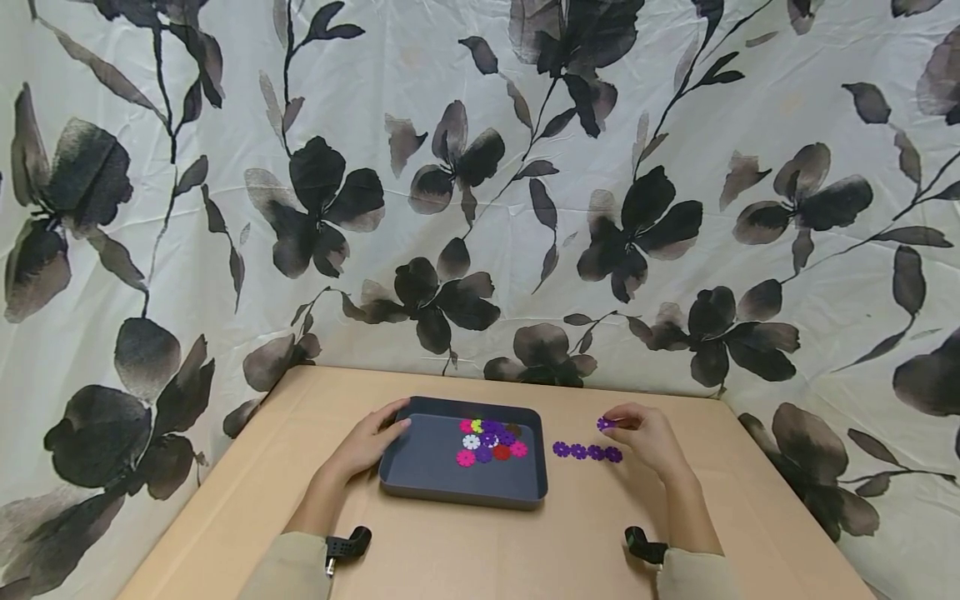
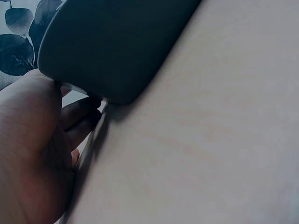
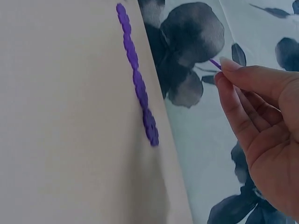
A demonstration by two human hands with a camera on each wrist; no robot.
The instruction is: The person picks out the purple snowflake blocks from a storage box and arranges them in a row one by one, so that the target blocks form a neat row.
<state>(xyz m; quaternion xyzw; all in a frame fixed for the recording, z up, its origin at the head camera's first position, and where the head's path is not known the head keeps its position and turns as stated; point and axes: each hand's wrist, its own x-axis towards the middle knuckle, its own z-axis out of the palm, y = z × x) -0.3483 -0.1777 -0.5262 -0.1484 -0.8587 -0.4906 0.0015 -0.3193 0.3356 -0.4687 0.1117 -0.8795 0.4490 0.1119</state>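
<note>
In the head view my left hand holds the left side of a dark grey tray, the thumb over its rim. The left wrist view shows that hand's fingers curled at the tray's outer wall. My right hand pinches a purple flower-shaped disc between thumb and fingertips, raised above the table. Just below it lies a straight row of several purple flower-shaped discs, joined edge to edge. In the right wrist view the held disc is mostly hidden by the fingertips, and the row lies to their left.
Inside the tray is a loose cluster of flower-shaped discs, among them a white one, a red one and a pink one. The tan table ends at a floral cloth hanging behind it.
</note>
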